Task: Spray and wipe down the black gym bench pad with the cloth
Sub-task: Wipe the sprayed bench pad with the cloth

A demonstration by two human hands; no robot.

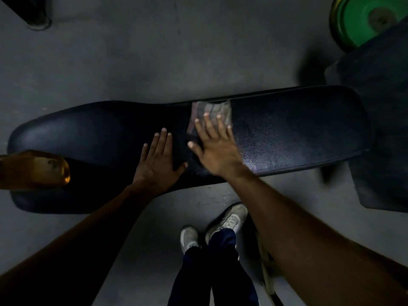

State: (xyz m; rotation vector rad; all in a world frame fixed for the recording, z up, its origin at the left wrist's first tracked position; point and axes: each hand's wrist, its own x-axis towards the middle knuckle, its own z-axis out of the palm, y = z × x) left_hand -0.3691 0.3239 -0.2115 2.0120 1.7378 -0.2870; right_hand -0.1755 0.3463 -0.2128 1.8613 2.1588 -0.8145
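Note:
The black gym bench pad [287, 129] runs left to right across the middle of the view. A small checked cloth [212, 109] lies on its middle, near the far edge. My right hand [214, 149] presses flat on the cloth with fingers spread, covering its near part. My left hand [157, 160] rests flat on the bare pad just left of the right hand, fingers apart and holding nothing. An amber bottle [35, 168] lies at the pad's left end; its nozzle is out of view.
Grey concrete floor [154, 51] surrounds the bench. A green weight plate [364, 18] sits at the top right, behind a second dark pad [379, 129] at the bench's right end. My two shoes [229, 219] stand on the floor below the bench.

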